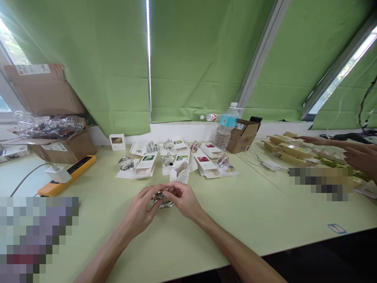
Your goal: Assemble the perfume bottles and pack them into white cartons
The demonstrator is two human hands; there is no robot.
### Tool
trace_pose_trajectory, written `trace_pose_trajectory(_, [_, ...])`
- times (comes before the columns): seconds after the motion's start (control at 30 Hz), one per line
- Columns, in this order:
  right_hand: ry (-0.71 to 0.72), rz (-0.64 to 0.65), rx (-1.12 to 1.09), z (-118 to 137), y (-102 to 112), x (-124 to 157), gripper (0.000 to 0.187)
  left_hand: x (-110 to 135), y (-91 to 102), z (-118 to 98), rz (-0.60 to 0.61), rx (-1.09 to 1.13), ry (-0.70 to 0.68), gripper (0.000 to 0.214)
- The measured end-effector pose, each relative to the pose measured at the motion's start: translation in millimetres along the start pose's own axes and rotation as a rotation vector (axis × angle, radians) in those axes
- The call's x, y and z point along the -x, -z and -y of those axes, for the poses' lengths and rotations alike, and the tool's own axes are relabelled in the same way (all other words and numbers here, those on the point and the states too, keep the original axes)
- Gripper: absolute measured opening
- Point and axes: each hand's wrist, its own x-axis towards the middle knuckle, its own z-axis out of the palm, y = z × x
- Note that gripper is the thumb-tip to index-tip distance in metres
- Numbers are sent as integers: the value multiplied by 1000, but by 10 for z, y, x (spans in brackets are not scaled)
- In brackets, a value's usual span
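Note:
A clear glass perfume bottle (166, 204) stands on the table in front of me, partly covered by my fingers. My left hand (145, 206) grips its left side, thumb low on the glass. From the right, my right hand (185, 198) has its fingers closed at the bottle's top; whether a small part is pinched there is hidden. Just beyond are opened white cartons, one (180, 171) with its flaps up close to my fingertips. More glass bottles stand among them, a clear one (168, 159) and a pink one (223, 160) included.
At the left are an orange power strip (85, 165) with a white charger (58, 173) and an open cardboard box (63, 151). A large water bottle (226, 127) and a brown box (243, 135) stand at the back. Another person's hands (361, 159) reach over yellowish boxes (294, 150) at right.

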Motion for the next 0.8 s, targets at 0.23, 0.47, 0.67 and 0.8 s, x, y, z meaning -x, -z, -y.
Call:
trace_pose_trajectory(0.23, [-21,-94,19,-11,-43,-12,24,-11,19,-43,37,34,85,22])
trace_pose_trajectory(0.47, [21,-35,70,53,-9,13,28,-23,39,-65,56,53,112,22])
trace_pose_trajectory(0.67, [16,-94,39,0,-59,2,23,-12,50,-72,66,59,135,21])
trace_pose_trajectory(0.8, [0,-104,10,-24,-70,-19,24,-12,48,-80,67,50,142,19])
